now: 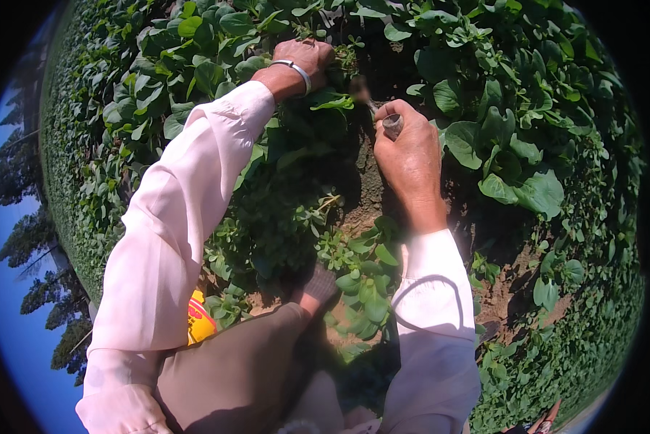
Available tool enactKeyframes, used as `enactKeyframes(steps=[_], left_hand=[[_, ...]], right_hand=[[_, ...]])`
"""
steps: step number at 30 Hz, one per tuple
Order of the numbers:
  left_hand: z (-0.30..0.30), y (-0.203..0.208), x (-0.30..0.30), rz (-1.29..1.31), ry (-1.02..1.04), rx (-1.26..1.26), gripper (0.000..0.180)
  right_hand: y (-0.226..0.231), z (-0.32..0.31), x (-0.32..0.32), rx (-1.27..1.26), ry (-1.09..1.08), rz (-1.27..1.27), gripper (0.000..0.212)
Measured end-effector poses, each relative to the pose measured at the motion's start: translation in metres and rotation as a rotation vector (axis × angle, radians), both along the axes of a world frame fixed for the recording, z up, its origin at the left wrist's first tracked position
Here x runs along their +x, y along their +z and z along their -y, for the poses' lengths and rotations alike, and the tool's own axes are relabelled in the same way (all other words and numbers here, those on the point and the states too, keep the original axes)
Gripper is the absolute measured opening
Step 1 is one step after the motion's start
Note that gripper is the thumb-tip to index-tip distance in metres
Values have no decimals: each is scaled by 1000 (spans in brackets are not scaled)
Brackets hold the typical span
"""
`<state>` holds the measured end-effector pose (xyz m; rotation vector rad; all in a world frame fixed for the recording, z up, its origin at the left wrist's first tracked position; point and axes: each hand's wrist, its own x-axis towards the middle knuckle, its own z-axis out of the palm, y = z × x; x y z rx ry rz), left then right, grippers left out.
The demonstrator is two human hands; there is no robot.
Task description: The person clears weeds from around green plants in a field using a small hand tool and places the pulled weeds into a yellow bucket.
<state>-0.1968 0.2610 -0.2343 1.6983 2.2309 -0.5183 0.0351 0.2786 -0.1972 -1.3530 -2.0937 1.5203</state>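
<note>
My left hand [303,64], with a silver bracelet at the wrist, is closed among the leaves at the upper middle. Small-leaved weed sprigs [350,52] stick out beside its fist; the fingertips are hidden. To its right and nearer to me, my right hand [412,153] grips a short hand tool by its round wooden handle [392,126], whose butt end shows above the thumb. The tool's far end is blurred over the shaded soil between the plants, so its shape is unclear. Broad-leaved green plants [462,141] grow on both sides of the hands.
Bare soil [368,184] runs in a strip between the plants. My bent leg [231,369] and foot [318,286] are below, with low plants [368,289] beside the foot. A yellow and red object [200,318] lies partly behind my left sleeve. Trees [21,166] stand far left.
</note>
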Motion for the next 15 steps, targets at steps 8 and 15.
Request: enactKeyframes(steps=[8, 15], left_hand=[[21, -18, -20, 230, 446, 252, 40], [5, -23, -17, 367, 582, 177, 35]], right_hand=[[9, 0, 3, 11, 75, 17, 16], [9, 3, -15, 82, 13, 91, 13]])
